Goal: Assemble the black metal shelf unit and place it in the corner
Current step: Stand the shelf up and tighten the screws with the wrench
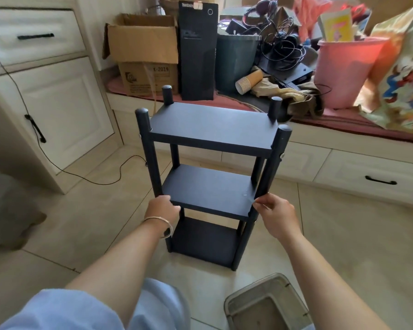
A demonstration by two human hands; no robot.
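Note:
The black shelf unit [212,125] stands upright on the tiled floor in the middle of the view, with three boards and four round posts. My left hand [161,209] grips the front left post at the height of the middle board [208,189]. My right hand [275,217] holds the front right post at the same height, fingers pinched at the board's corner. A bracelet sits on my left wrist.
A window bench [343,148] with drawers runs behind the shelf, loaded with a cardboard box [143,53], a black computer tower [198,51], a dark bin [236,60], a pink bucket [346,70] and cables. White cabinets [57,110] stand left. A clear plastic container [267,303] lies at lower right.

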